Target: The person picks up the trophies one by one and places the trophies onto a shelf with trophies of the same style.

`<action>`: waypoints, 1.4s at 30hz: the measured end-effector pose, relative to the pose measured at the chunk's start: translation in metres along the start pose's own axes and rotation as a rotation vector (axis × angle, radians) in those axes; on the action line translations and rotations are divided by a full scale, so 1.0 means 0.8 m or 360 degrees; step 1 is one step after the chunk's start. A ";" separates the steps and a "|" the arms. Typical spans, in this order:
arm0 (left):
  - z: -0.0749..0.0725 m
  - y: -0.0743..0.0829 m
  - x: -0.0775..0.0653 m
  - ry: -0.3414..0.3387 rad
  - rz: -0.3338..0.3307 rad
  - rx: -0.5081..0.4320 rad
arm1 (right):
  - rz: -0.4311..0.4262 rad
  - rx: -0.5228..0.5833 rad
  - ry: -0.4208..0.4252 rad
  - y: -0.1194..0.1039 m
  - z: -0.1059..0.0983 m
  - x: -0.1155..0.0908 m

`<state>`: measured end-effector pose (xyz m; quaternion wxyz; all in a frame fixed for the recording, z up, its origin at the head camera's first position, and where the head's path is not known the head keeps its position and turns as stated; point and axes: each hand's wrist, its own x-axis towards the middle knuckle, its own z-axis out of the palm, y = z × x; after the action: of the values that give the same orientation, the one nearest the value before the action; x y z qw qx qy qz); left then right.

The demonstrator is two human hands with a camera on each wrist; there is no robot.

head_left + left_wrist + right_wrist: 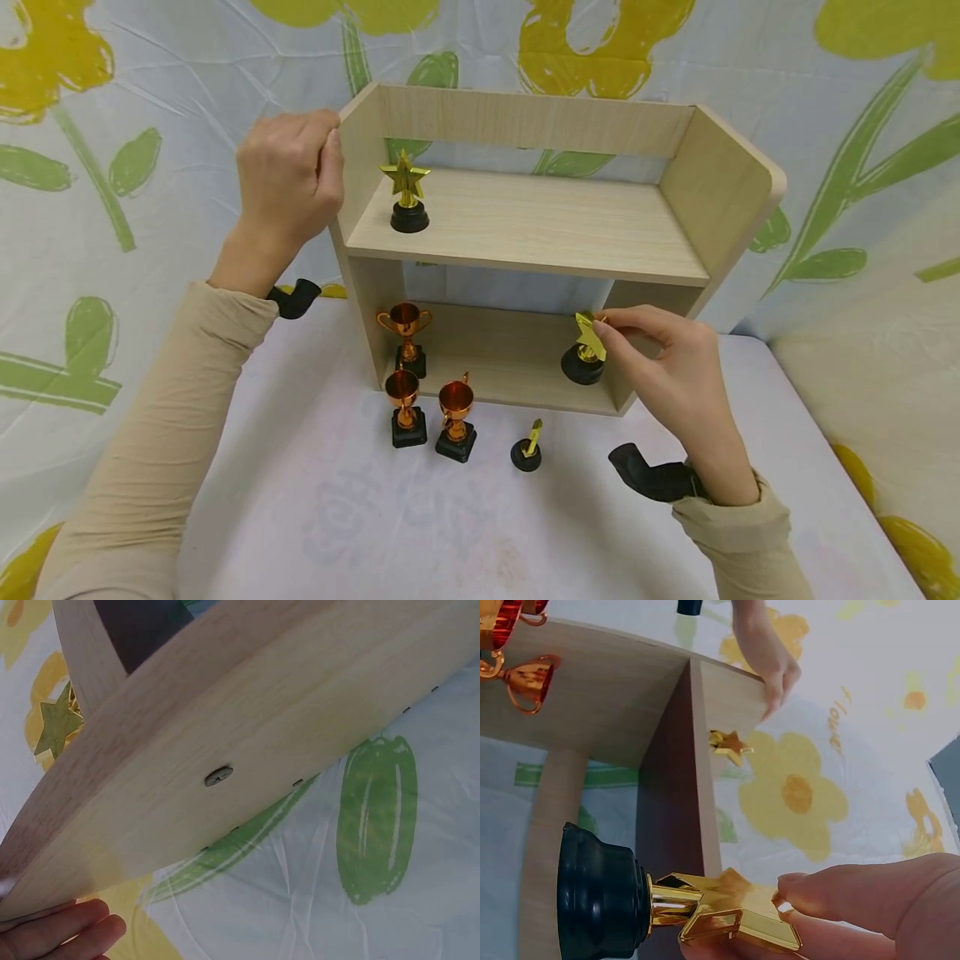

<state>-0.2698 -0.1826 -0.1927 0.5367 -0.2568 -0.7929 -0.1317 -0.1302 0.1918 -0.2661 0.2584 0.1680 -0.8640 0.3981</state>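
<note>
My right hand [678, 367] pinches a gold star trophy [587, 354] by its star between thumb and fingers. In the head view the trophy's black base overlaps the right end of the lower shelf board, slightly tilted. The right wrist view shows the star trophy [604, 896] close up, thumb against one point. My left hand [288, 179] grips the front edge of the left side panel of the wooden shelf [525, 221]. In the left wrist view its fingers [67, 930] lie along the panel's outer face. Another star trophy [408, 196] stands upright at the upper board's left end.
A bronze cup trophy [408, 337] stands at the left of the lower board. Two more cups, one left [405, 408] and one right [455, 421], stand on the white table [337, 517] before the shelf. A smaller star trophy [527, 450] stands to their right. Flowered cloth [172, 75] hangs behind.
</note>
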 end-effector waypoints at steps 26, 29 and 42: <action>0.001 -0.001 -0.002 -0.0003 0.0014 -0.0006 | -0.0038 0.0049 0.0017 -0.023 0.002 0.019; 0.000 -0.001 -0.002 -0.0004 0.0011 -0.0004 | -0.0031 0.0066 0.0022 -0.025 0.003 0.021; 0.002 -0.001 -0.002 -0.0002 0.0021 0.0001 | -0.0049 0.0058 0.0031 -0.033 0.005 0.031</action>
<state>-0.2711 -0.1825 -0.1944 0.5373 -0.2618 -0.7915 -0.1278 -0.1383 0.1704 -0.2383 0.2700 0.1821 -0.8514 0.4112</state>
